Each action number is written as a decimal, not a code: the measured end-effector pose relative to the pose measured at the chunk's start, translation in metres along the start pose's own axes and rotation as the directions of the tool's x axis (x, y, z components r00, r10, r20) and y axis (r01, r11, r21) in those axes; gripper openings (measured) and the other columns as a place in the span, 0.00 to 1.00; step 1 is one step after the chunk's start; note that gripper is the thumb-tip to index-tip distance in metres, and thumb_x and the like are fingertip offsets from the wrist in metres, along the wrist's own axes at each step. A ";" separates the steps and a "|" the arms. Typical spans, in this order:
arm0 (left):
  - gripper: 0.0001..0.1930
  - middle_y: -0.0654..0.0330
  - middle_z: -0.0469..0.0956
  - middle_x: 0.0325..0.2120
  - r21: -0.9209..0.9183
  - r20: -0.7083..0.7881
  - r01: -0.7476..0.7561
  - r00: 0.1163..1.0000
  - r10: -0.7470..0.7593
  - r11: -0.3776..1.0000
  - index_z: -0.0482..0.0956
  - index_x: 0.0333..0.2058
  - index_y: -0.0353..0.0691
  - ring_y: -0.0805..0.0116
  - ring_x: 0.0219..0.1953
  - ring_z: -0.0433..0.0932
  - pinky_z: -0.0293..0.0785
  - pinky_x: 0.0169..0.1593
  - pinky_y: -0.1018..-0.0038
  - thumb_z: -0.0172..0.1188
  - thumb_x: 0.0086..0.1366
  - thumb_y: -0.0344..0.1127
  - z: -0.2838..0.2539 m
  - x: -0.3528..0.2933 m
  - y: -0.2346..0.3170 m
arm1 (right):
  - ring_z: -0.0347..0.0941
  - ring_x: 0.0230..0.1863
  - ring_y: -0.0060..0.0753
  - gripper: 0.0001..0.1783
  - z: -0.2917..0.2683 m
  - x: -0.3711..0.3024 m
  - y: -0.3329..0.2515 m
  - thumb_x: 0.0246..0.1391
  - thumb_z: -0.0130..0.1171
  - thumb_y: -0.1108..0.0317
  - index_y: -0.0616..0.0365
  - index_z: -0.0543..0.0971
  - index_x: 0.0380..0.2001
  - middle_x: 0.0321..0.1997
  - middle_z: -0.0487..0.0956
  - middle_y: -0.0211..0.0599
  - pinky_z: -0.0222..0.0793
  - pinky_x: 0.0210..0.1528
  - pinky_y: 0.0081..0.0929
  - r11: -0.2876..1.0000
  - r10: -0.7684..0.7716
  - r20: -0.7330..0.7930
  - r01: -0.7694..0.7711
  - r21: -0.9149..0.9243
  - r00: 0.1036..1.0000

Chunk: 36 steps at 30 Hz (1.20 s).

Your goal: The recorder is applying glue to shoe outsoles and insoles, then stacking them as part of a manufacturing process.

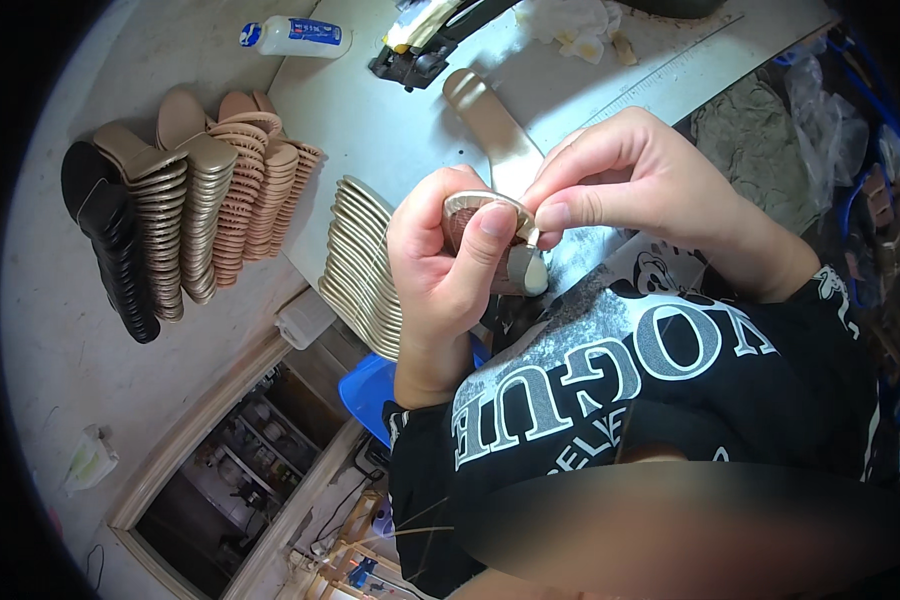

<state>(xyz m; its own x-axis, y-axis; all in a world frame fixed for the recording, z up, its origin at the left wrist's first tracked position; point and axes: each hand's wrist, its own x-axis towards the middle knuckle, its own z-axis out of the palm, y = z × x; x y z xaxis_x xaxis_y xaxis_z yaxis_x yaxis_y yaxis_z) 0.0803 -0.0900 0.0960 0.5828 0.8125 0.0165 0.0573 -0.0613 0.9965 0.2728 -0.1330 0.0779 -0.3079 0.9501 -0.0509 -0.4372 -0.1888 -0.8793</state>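
My left hand is closed around a curved shoe insole, with its brownish underside and pale gold edge showing. The thumb presses on the inner side near the rim. My right hand pinches the gold edge of the same insole between thumb and fingertips, close to a pale end piece. Just beyond the hands, a loose gold insole lies flat on the white table. Left of my left hand stands a stack of gold insoles. My fingers hide part of the held insole.
More stacked insoles stand at the left: black, gold and pinkish. A white bottle with a blue label, a dark clamp-like device and pale scraps are at the back. Grey-green cloth lies at the right.
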 end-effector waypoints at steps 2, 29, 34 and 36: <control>0.13 0.65 0.66 0.20 -0.024 -0.001 0.010 1.000 -0.010 1.000 0.69 0.26 0.36 0.79 0.24 0.59 0.52 0.29 0.82 0.56 0.64 0.39 -0.001 0.000 0.001 | 0.76 0.31 0.25 0.06 0.000 0.001 0.002 0.49 0.60 0.77 0.66 0.82 0.31 0.28 0.80 0.40 0.72 0.36 0.20 0.993 0.071 0.003 -0.071 0.092 0.997; 0.10 0.68 0.70 0.21 -0.120 -0.065 0.003 0.998 -0.011 0.993 0.71 0.28 0.36 0.84 0.23 0.66 0.59 0.26 0.86 0.61 0.61 0.35 0.001 0.000 -0.006 | 0.75 0.32 0.17 0.08 0.012 -0.005 0.013 0.54 0.59 0.73 0.66 0.81 0.35 0.28 0.80 0.32 0.70 0.36 0.15 0.999 -0.045 -0.112 0.046 0.000 0.993; 0.10 0.67 0.65 0.21 -0.123 -0.086 0.059 0.994 -0.070 0.991 0.69 0.27 0.36 0.80 0.25 0.58 0.52 0.30 0.82 0.57 0.63 0.35 0.004 0.000 0.001 | 0.75 0.31 0.18 0.08 0.012 -0.003 0.017 0.53 0.60 0.73 0.66 0.81 0.36 0.28 0.81 0.33 0.71 0.36 0.15 0.999 -0.038 -0.090 0.041 0.027 0.995; 0.10 0.67 0.65 0.21 -0.110 -0.098 0.053 0.993 -0.064 0.993 0.69 0.27 0.36 0.80 0.25 0.58 0.52 0.30 0.82 0.57 0.63 0.35 0.005 0.000 -0.001 | 0.75 0.31 0.18 0.08 0.012 -0.003 0.015 0.53 0.60 0.73 0.66 0.81 0.35 0.28 0.81 0.33 0.71 0.36 0.15 0.999 -0.025 -0.095 0.027 0.024 0.995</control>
<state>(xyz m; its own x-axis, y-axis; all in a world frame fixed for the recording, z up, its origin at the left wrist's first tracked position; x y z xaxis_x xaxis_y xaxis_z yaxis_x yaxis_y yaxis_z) 0.0838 -0.0928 0.0947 0.4957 0.8676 -0.0395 -0.0011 0.0461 0.9989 0.2567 -0.1420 0.0708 -0.2151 0.9738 -0.0740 -0.4659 -0.1689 -0.8686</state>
